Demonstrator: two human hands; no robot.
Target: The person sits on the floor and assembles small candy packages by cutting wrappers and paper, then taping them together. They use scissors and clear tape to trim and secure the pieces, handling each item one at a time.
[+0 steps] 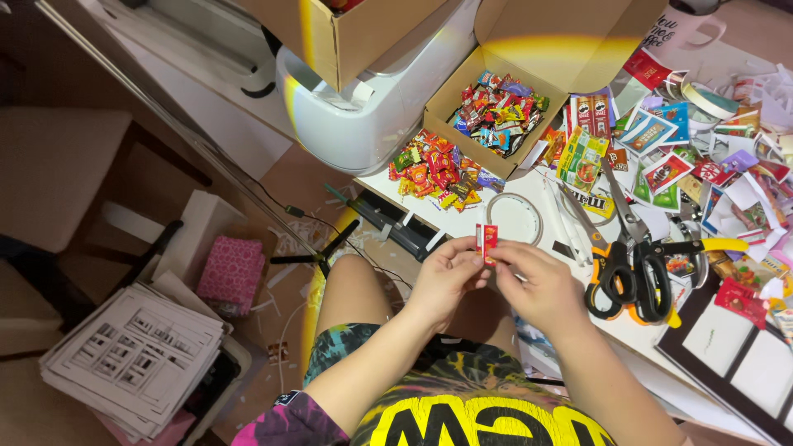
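Note:
Both my hands pinch one tiny red and white paper packet [486, 239] in front of my chest, at the near edge of the white table [462, 221]. My left hand [446, 277] grips its left side with thumb and fingertips. My right hand [541, 285] grips its right side. A roll of clear tape [514, 219] lies just beyond the packet. Right of my right hand lie scissors with black and orange handles [628, 264]. A small cardboard box [496, 111] full of tiny colourful snack packets stands further back, with a loose pile of them [434, 173] beside it.
Cut-out paper wrappers and scraps [702, 165] cover the right of the table. A white machine [363, 107] sits at the back under a cardboard box [347, 33]. On the floor to the left lie a stack of printed sheets [132, 355] and a pink box [231, 268].

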